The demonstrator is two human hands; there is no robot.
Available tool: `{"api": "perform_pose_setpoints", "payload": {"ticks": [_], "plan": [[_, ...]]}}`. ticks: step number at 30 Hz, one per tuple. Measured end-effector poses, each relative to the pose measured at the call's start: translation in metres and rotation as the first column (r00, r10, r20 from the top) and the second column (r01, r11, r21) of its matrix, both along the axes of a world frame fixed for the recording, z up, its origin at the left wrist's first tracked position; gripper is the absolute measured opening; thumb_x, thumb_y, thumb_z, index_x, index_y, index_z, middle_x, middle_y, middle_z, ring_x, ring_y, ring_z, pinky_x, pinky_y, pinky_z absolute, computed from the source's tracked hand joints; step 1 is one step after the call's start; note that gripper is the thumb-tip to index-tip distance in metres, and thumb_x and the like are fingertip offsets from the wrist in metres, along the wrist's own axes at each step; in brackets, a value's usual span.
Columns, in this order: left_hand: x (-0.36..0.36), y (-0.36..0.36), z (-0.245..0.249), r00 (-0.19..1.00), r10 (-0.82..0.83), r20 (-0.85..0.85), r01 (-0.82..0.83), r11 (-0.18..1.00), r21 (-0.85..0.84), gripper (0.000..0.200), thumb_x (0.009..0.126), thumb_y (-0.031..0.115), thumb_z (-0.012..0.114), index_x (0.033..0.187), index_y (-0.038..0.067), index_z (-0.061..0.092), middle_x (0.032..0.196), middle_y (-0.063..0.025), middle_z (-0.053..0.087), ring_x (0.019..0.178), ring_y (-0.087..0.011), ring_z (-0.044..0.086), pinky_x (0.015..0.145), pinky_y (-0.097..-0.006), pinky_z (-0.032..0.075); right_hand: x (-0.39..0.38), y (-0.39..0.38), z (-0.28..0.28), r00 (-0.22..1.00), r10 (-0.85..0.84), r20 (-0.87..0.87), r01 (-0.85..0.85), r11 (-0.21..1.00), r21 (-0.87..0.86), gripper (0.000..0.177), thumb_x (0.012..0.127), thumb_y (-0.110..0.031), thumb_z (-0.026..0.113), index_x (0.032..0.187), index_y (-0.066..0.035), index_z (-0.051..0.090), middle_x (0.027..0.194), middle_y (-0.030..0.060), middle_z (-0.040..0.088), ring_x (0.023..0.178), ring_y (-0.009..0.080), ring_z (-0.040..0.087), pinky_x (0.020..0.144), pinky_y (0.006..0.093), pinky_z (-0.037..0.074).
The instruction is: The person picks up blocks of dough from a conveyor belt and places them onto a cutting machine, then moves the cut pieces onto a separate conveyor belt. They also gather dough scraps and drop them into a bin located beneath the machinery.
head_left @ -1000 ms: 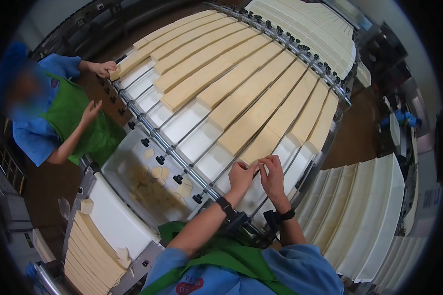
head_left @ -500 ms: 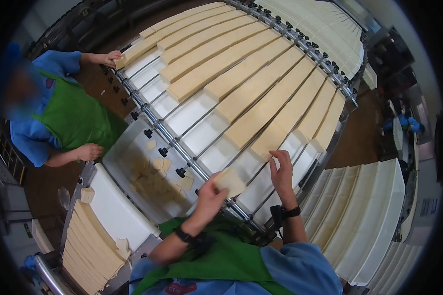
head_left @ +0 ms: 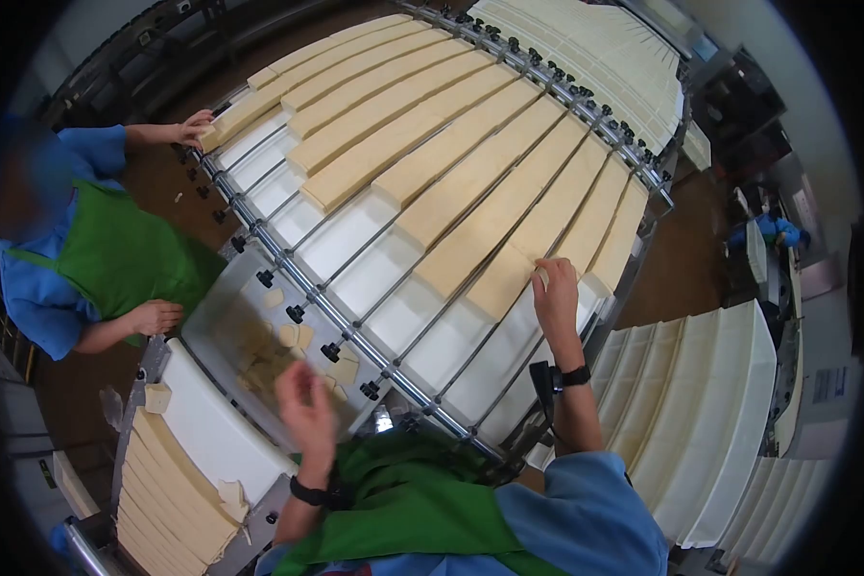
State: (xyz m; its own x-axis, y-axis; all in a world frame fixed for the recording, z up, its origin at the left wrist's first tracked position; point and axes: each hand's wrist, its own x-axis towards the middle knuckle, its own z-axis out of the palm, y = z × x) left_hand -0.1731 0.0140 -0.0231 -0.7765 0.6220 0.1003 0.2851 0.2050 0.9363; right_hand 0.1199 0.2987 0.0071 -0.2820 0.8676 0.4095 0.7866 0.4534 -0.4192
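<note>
Long pale strips that look like stacked dough sheets [head_left: 451,149] lie side by side across a white slatted table, with metal rods between them. My right hand [head_left: 557,293] is at the near end of one strip on the right, its thumb and fingers pinched on a small pale dough piece [head_left: 542,276]. Smeared by motion, my left hand [head_left: 307,408] hangs over the near edge of a translucent bin [head_left: 211,331]; its fingers look apart and no slice shows in it. Square dough offcuts [head_left: 344,370] lie inside the bin.
A co-worker in a green apron [head_left: 149,240] stands at left, one hand [head_left: 195,128] on a strip's end. Metal rails with black knobs [head_left: 296,314] border the table. More dough strips [head_left: 168,480] lie lower left. Stacked white trays [head_left: 682,422] stand at right.
My left hand has swung left from the table edge to over the bin, and the square slice it held is out of sight. My right hand has closed at a strip's end.
</note>
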Motion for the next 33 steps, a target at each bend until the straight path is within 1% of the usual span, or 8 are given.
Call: {"api": "perform_pose_setpoints", "payload": {"ticks": [4,6,15,26,29,30,32,33], "plan": [[0.068,0.066,0.025,0.74,-0.531,0.413,0.564,0.824,0.05,0.033,0.09,0.005,0.063,0.123,0.001,0.057,0.115,-0.0118,0.064,0.104,-0.0187,0.063,0.087,-0.0309,0.052,-0.001,0.032,-0.016,0.995,-0.002,0.095,0.004,1.0,-0.012,0.014,0.079,-0.004,0.068,0.092,-0.001,0.067,0.089,0.0154,0.058,0.091,0.0346,0.057,0.082,0.0427,0.047],[0.1,0.096,-0.01,0.598,-0.638,0.486,0.641,0.744,0.188,0.046,0.092,0.012,0.064,0.133,-0.001,0.049,0.121,-0.0162,0.061,0.107,-0.0221,0.063,0.088,-0.0305,0.052,-0.001,0.041,-0.022,0.988,-0.008,0.155,0.012,1.0,-0.022,0.011,0.077,-0.006,0.068,0.088,-0.001,0.068,0.087,0.0147,0.059,0.09,0.034,0.058,0.081,0.043,0.046],[0.147,0.167,-0.037,0.639,-0.494,0.59,0.611,0.792,0.001,0.067,0.088,0.029,0.068,0.134,-0.01,0.041,0.115,-0.0169,0.061,0.098,-0.0223,0.064,0.085,-0.0311,0.051,-0.007,0.047,-0.006,0.947,0.028,0.321,-0.012,0.999,-0.053,0.014,0.071,-0.012,0.074,0.083,-0.006,0.068,0.087,0.0098,0.06,0.091,0.0284,0.058,0.078,0.0426,0.042],[0.15,0.171,-0.037,0.632,-0.454,0.628,0.602,0.798,-0.028,0.068,0.089,0.028,0.069,0.137,-0.009,0.038,0.116,-0.0148,0.056,0.102,-0.0185,0.059,0.087,-0.0295,0.049,-0.007,0.062,-0.022,0.883,0.043,0.468,-0.055,0.998,0.012,0.022,0.066,-0.014,0.076,0.084,-0.008,0.065,0.085,0.0091,0.058,0.091,0.0292,0.057,0.079,0.044,0.04],[0.147,0.173,-0.025,0.627,-0.468,0.623,0.613,0.79,-0.024,0.067,0.088,0.025,0.069,0.136,-0.009,0.039,0.115,-0.0156,0.056,0.103,-0.02,0.059,0.086,-0.0303,0.05,-0.004,0.053,0.013,0.969,0.068,0.238,-0.07,0.998,-0.001,0.019,0.071,-0.008,0.071,0.087,-0.005,0.061,0.084,0.0069,0.059,0.087,0.0233,0.059,0.079,0.0389,0.042],[0.147,0.174,-0.023,0.621,-0.473,0.625,0.619,0.785,-0.021,0.066,0.087,0.024,0.069,0.136,-0.009,0.039,0.115,-0.0159,0.056,0.103,-0.0206,0.06,0.086,-0.0305,0.05,0.002,0.052,0.016,0.998,0.055,-0.026,-0.056,0.997,-0.053,0.018,0.075,-0.006,0.069,0.089,-0.005,0.059,0.085,0.0057,0.059,0.085,0.0201,0.058,0.078,0.0361,0.043],[0.149,0.178,-0.028,0.625,-0.512,0.589,0.637,0.771,-0.006,0.063,0.087,0.019,0.067,0.136,-0.01,0.039,0.119,-0.0172,0.054,0.105,-0.0224,0.06,0.088,-0.0315,0.05,0.018,0.046,0.019,0.852,-0.032,-0.523,-0.064,0.984,-0.166,0.016,0.081,-0.003,0.064,0.094,-0.004,0.055,0.086,0.0033,0.06,0.081,0.0137,0.058,0.075,0.0307,0.045],[0.15,0.181,-0.033,0.625,-0.532,0.571,0.647,0.762,0.001,0.062,0.086,0.016,0.066,0.136,-0.01,0.039,0.121,-0.0178,0.053,0.106,-0.0233,0.061,0.089,-0.032,0.051,0.021,0.038,0.027,0.784,-0.058,-0.618,-0.058,0.984,-0.166,0.015,0.084,-0.003,0.062,0.097,-0.004,0.054,0.087,0.003,0.06,0.08,0.0116,0.057,0.073,0.0282,0.045]]}}
